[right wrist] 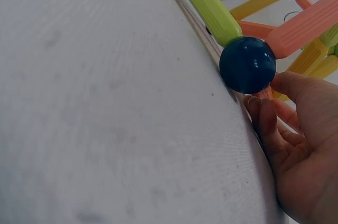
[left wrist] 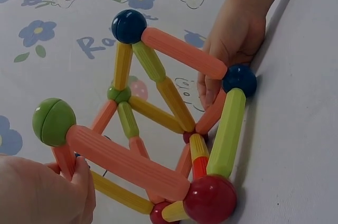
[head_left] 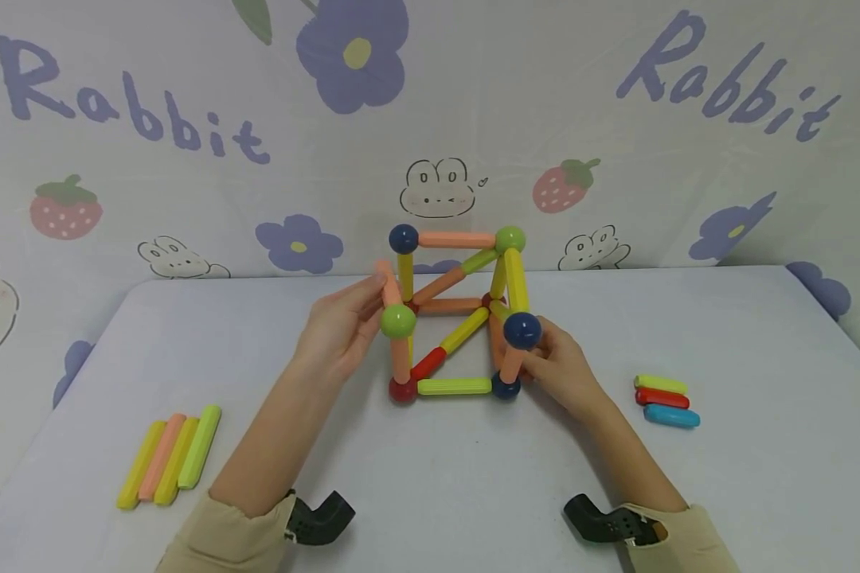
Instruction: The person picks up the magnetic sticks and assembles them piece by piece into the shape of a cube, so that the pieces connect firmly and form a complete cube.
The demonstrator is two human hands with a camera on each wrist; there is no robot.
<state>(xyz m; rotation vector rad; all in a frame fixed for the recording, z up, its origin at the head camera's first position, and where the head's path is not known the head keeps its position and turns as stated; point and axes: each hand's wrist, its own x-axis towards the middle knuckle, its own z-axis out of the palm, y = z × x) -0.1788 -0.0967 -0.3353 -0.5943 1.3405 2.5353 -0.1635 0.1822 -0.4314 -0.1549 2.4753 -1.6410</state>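
A cube-like frame of magnetic rods and balls stands on the table. My left hand (head_left: pixel 337 326) pinches a salmon rod (head_left: pixel 388 282) that sticks out from the green ball (head_left: pixel 398 321) at the frame's upper left. Low on the right side, my right hand (head_left: pixel 564 368) grips a salmon bottom rod beside the lower blue ball (right wrist: pixel 247 65); its fingers partly hide that rod. A yellow-green rod (head_left: pixel 455 387) joins this ball to a red ball (left wrist: pixel 210 199) along the near bottom edge. Another blue ball (head_left: pixel 522 330) tops the near right upright.
Several loose rods, yellow, salmon and yellow-green (head_left: pixel 199 447), lie side by side at the left of the white table (head_left: pixel 430 493). Three shorter rods, yellow-green, red and blue (head_left: pixel 672 415), lie at the right. Behind the table hangs a patterned cloth (head_left: pixel 186 191).
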